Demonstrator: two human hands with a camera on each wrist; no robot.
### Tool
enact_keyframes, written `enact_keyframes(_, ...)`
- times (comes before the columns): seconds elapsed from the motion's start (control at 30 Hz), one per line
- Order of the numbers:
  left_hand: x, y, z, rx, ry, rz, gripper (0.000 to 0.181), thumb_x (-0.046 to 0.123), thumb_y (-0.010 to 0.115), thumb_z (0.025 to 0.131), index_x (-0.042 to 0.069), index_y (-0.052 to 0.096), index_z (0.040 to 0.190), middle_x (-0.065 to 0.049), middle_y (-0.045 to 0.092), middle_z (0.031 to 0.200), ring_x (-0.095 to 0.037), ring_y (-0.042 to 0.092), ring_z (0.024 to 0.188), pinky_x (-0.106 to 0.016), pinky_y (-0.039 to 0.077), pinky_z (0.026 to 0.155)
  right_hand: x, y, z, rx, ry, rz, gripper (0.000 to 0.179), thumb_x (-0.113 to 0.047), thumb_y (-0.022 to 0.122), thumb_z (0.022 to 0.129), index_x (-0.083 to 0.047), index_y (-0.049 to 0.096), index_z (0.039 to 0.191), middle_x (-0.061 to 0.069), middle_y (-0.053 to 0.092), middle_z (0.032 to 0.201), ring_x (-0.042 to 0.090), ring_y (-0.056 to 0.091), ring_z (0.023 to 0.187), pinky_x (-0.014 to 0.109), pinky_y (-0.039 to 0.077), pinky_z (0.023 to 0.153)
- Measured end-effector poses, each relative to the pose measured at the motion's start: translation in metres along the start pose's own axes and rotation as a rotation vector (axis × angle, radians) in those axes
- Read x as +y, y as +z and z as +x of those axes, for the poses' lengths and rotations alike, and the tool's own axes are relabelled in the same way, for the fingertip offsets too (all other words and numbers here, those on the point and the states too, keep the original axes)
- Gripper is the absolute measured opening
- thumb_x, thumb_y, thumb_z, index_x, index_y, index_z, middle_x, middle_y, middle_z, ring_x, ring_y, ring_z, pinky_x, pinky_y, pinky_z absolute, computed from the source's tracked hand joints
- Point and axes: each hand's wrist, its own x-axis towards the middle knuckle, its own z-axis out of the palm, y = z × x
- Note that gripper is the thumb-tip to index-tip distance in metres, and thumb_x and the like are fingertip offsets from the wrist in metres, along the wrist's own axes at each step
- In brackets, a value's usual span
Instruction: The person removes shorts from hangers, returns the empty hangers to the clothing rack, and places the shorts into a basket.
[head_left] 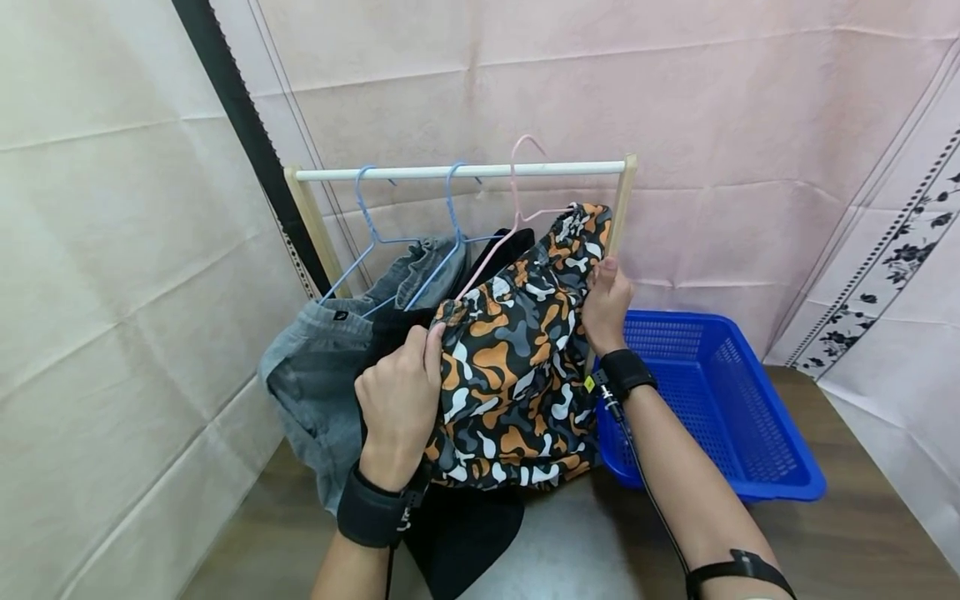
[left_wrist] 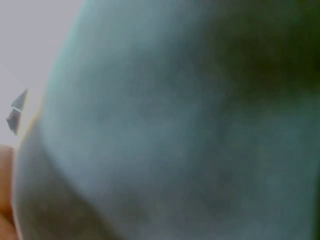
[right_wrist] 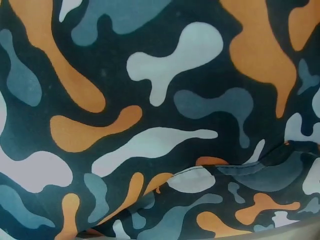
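Patterned shorts (head_left: 517, 367) in black, orange, grey and white hang spread between both hands, their waistband around a pink hanger (head_left: 515, 196). That hanger's hook rises above the white rail (head_left: 495, 170). My left hand (head_left: 401, 396) grips the waistband's left end, thumb on the near side. On the right side of the shorts, my right hand (head_left: 606, 308) holds the cloth below the waistband, thumb up. The printed cloth (right_wrist: 165, 125) fills the right wrist view. Blurred grey-blue cloth (left_wrist: 150, 125) takes up most of the left wrist view.
Grey denim shorts (head_left: 315, 367) hang from a blue hanger (head_left: 367, 217) on the left. A second blue hanger (head_left: 453, 208) carries black clothing (head_left: 468, 533), partly behind the patterned shorts. A blue basket (head_left: 720, 400) stands on the table at the right, beside the rack's wooden post (head_left: 624, 200).
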Motion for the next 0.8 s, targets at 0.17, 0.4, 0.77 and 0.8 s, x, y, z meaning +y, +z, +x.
enact_keyframes(0.17,-0.002,-0.004,-0.006,0.018,0.001,-0.007,0.045,0.031,0.056,0.111,0.011,0.045,0.072,0.002,0.031,0.046,-0.012,0.02,0.035,-0.027,0.016,0.038,0.001,-0.001,0.0,0.012,0.001,-0.031,0.07,-0.081,0.028,0.099,-0.017,0.033,0.07,-0.002,0.027,0.061,0.015,0.024,0.052,0.028,0.021,0.059)
enact_keyframes(0.4,-0.005,-0.014,-0.014,0.037,-0.002,-0.005,0.045,0.031,0.055,0.112,0.011,0.045,0.073,0.002,0.03,0.047,-0.011,0.02,0.036,-0.027,0.015,0.038,-0.004,-0.001,0.0,0.044,-0.001,-0.071,0.07,-0.085,0.026,0.095,-0.02,0.033,0.069,-0.002,0.028,0.06,0.014,0.025,0.051,0.028,0.022,0.057)
enact_keyframes(0.77,-0.02,-0.032,-0.025,0.016,-0.027,-0.046,0.041,0.027,0.06,0.11,0.011,0.05,0.074,0.004,0.029,0.048,-0.007,0.019,0.039,-0.027,0.018,0.039,-0.003,0.0,0.001,0.048,-0.011,-0.064,0.072,-0.085,0.028,0.095,-0.019,0.035,0.067,-0.004,0.031,0.058,0.011,0.026,0.051,0.027,0.023,0.058)
enact_keyframes(0.8,-0.022,-0.034,-0.026,0.014,-0.032,-0.048,0.04,0.026,0.061,0.11,0.011,0.05,0.074,0.004,0.029,0.048,-0.007,0.018,0.04,-0.027,0.018,0.04,-0.002,0.001,0.001,0.047,-0.01,-0.068,0.073,-0.085,0.027,0.095,-0.019,0.035,0.067,-0.004,0.03,0.058,0.012,0.026,0.051,0.027,0.022,0.057)
